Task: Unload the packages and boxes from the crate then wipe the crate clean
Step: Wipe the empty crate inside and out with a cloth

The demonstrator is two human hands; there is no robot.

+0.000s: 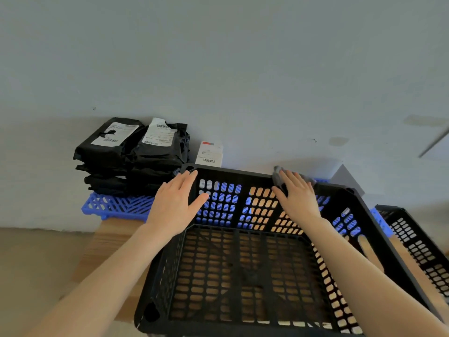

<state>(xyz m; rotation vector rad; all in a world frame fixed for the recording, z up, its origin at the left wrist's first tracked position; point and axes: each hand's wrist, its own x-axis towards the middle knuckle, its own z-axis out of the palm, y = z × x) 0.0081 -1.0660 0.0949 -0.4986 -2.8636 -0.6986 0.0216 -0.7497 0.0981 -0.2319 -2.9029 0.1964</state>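
- Crate [170, 263]: stands nearest, black and slotted, with nothing inside; rests on the brown table [114, 239], near rim cut off by the bottom edge of the view.
- Unloading: looks done, judging by the bare crate floor; wiping looks like the step in hand.
- Left hand [175, 205]: lies flat on the far-left corner of the crate, fingers straight and together, thumb spread onto the inner face of the far wall; grips nothing and seems to brace the crate.
- Right hand [297, 198]: presses a grey cloth [278, 177] onto the far rim with straight fingers, thumb pointing down the inner face; not curled round the cloth.
- Key relation: far rim runs left to right, with the cloth on it right of the middle; unwiped rim probably stretches left toward the bracing hand and right toward the far-right corner, so the next stroke likely slides sideways along that line. Right hand alone touches the cloth.
- Hidden: most of the cloth under the palm; impossible to tell how clean any part of the crate is.
- Second crate [418, 246]: sits just beside on the right, cut off by the frame.
- Blue grid [116, 205]: lies behind the crate's left corner, carrying stacked black packages [136, 152]; labels unreadable.
- White box [210, 154]: stands beyond the far rim, lower part hidden.
- Grey shape behind the cloth: too unclear to name.
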